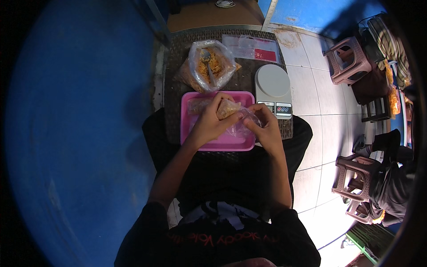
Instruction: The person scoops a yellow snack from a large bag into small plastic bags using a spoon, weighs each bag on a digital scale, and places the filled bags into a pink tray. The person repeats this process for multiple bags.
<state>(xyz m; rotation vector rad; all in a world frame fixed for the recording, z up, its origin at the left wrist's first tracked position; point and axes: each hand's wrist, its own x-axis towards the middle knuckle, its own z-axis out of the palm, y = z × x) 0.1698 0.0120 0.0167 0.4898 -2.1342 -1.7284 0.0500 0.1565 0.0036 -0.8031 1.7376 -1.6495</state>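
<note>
Over a pink plastic tray [184,133], my left hand [213,121] grips a small clear plastic bag [228,109] filled at one end with pale yellowish food. The bag's loose, unfilled end [252,118] is pinched between the thumb and fingers of my right hand [266,128]. Partly behind my left hand, another filled plastic packet [196,106] lies in the tray. Just beyond the tray stands a large open plastic bag [193,63] of orange-brown shredded food [217,63], with a metal spoon [210,70] resting in it.
A white digital kitchen scale [273,81] stands right of the tray on the dark woven table [247,71]. Flat plastic bags [247,48] lie at its far end. A blue wall [83,116] rises at left. Plastic stools [348,61] and a seated person [393,187] are at right.
</note>
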